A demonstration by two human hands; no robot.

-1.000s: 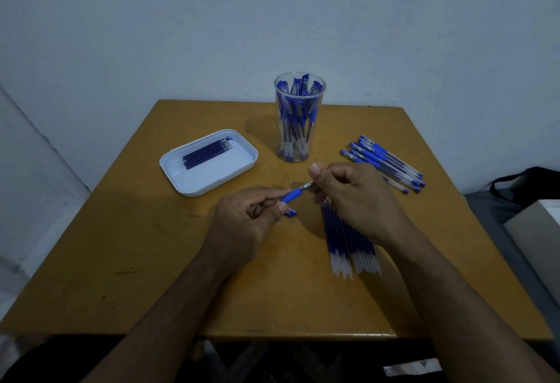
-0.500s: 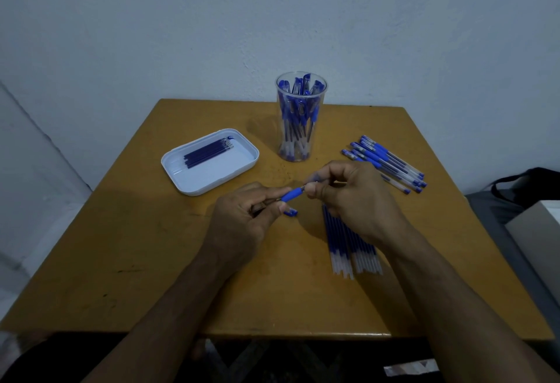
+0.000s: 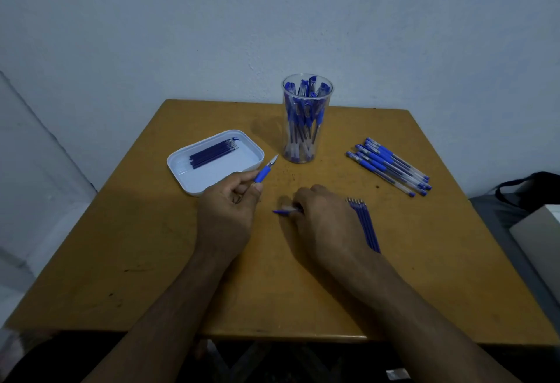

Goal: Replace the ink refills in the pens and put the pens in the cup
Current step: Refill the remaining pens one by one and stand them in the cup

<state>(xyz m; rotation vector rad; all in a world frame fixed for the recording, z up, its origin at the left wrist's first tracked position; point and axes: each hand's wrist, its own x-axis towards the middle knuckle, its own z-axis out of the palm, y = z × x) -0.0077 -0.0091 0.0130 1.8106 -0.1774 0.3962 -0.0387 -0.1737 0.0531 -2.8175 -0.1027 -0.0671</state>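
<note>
My left hand (image 3: 225,200), centre-left of the frame, has its fingers curled round a pen (image 3: 264,173). The blue grip and the pointed tip stick out past my thumb, slanting up and to the right toward the white tray (image 3: 194,184), with the tip just off the tray's right corner.

My right hand (image 3: 321,219), centre frame, lies knuckles-up low over the desk (image 3: 136,246). Its fingertips pinch a small blue and clear piece, seemingly a pen cap (image 3: 283,210), which points left; whether the piece touches the desk I cannot tell.

Just right of that hand, partly covered by my wrist, a bundle of dark blue refills (image 3: 365,225) lies flat, metal tips toward the top of the frame.

Further up, left of centre, the tray holds a small row of dark blue refills (image 3: 212,152) lying diagonally in its upper half.

At right of centre, a loose group of blue-capped pens (image 3: 389,166) lies on the desk, slanting down toward the right, well apart from the other things.

At upper centre, near the desk's far edge, a clear cup (image 3: 306,119) stands upright, crowded with blue pens.

At the right edge of the frame, off the desk, a dark bag (image 3: 533,188) and a pale box corner (image 3: 542,231) show.
</note>
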